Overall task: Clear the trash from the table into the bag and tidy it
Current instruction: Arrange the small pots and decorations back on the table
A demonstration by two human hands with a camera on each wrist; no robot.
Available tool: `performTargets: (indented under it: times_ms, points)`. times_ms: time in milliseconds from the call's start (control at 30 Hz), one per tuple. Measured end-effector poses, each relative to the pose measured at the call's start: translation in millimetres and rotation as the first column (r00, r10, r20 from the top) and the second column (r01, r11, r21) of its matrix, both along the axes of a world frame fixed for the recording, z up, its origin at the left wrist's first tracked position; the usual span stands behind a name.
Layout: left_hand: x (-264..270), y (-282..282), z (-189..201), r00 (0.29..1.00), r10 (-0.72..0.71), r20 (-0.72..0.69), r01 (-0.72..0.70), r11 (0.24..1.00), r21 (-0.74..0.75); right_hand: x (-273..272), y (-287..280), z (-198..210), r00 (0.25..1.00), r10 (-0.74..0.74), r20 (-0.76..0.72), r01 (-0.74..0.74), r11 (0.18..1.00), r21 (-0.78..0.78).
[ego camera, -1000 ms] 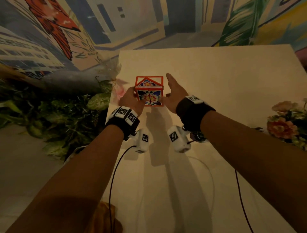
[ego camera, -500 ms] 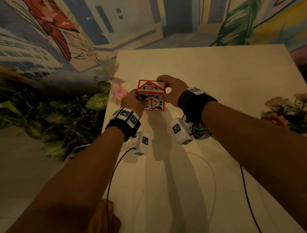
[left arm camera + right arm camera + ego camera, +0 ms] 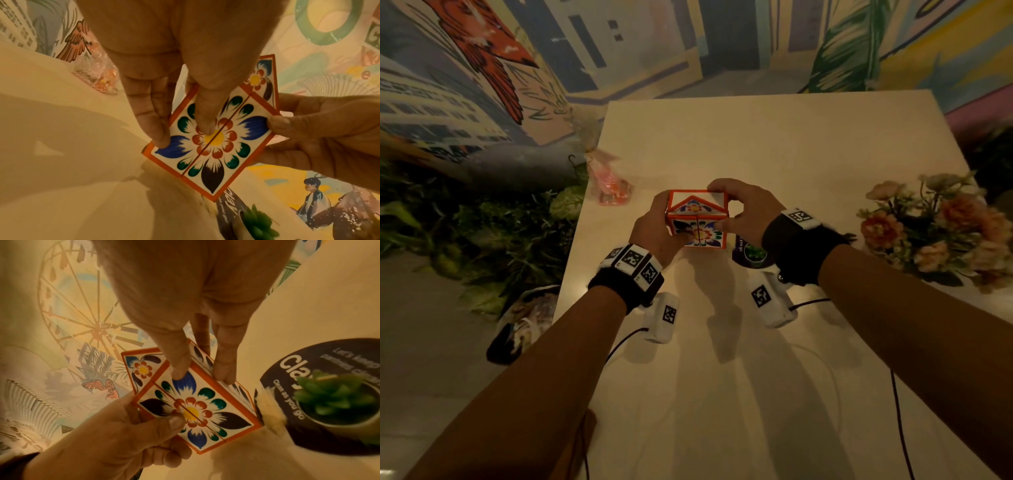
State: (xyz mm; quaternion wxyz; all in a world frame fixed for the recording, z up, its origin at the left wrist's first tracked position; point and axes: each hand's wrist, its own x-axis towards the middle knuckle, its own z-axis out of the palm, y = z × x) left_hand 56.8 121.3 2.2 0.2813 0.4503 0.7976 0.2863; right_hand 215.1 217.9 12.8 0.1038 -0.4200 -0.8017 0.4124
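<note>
While folding: both hands pinch the box at frame centre.
Tip: press flaps flat together over the desk.

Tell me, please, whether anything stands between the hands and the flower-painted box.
Nothing visible does: the left hand and the right hand both already grip the flower-painted box, fingers directly on its sides. The small potted plant sits beside it, not between.

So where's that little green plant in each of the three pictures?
Head: the plant sits just below the right hand, right of the box.
Left wrist: bottom edge, right of centre, below the box.
Right wrist: right edge.
Shared landmark: the box.
</note>
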Motion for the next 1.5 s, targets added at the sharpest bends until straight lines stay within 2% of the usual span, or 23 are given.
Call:
performTargets:
  times_ms: [333, 700, 1000, 1367, 1433, 1500]
  points:
    - [16.5, -14.9, -4.0, 1.0, 0.019, 0.006, -0.019, 0.999, -0.047, 11.9, -14.1, -8.3, 0.999, 0.008, 0.035, -0.007, 1.0, -0.03]
    - [11.6, -15.4, -5.3, 0.999, 0.046, 0.016, -0.045, 0.997, -0.058, 6.0, -20.3, -6.7, 0.999, -0.015, 0.05, 0.015, 1.0, -0.019]
    - [8.8, -16.6, -10.2, 0.999, 0.03, 0.019, -0.029, 0.999, -0.026, 6.4, -23.0, -6.1, 0.998, -0.017, 0.06, 0.017, 1.0, -0.007]
    - [-3.9, -15.7, -14.8, 1.0, -0.013, 0.002, 0.013, 0.998, -0.06, 7.0, -26.1, -4.0, 0.996, -0.002, 0.086, -0.001, 0.999, 0.039]
    - [-20.5, -17.2, -12.8, 0.997, 0.055, -0.057, -0.059, 0.996, -0.073, 6.7, -26.1, -4.0, 0.995, 0.0, 0.098, -0.004, 0.999, 0.041]
    - [-46.6, -18.5, -5.5, 0.978, 0.159, -0.136, -0.163, 0.986, -0.023, 5.9, -25.6, -4.2, 0.994, -0.008, 0.11, 0.003, 0.999, 0.042]
